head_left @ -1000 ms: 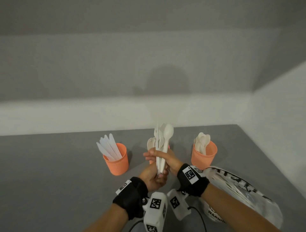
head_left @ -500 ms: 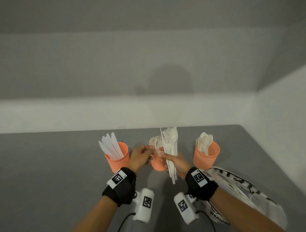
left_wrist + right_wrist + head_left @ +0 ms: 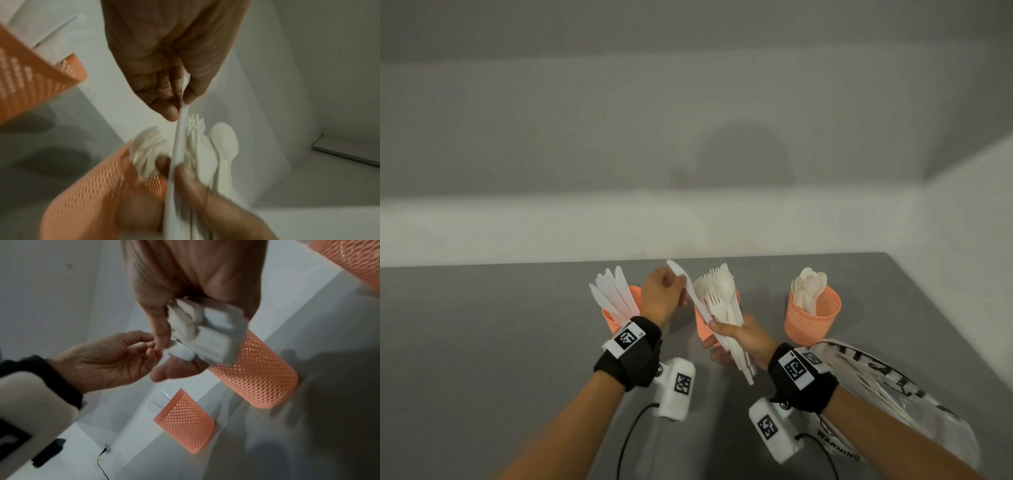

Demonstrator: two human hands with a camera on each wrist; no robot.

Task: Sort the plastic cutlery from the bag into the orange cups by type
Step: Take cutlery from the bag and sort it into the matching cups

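Knife (image 3: 690,289) pinched by L hand (image 3: 662,296), R hand (image 3: 744,337) grips cutlery bundle (image 3: 726,308)

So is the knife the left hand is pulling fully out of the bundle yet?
Not yet. The left hand pinches the knife near its tip, while its lower end remains under the right hand's thumb with the bundle.

You are working over a grey table (image 3: 482,342) that is meeting white walls at its far and right edges. Three orange mesh cups are standing on it in a row: the left cup (image 3: 608,317), the middle cup (image 3: 701,325), and the right cup (image 3: 812,318). A clear plastic bag (image 3: 893,394) is lying on it near the right cup.
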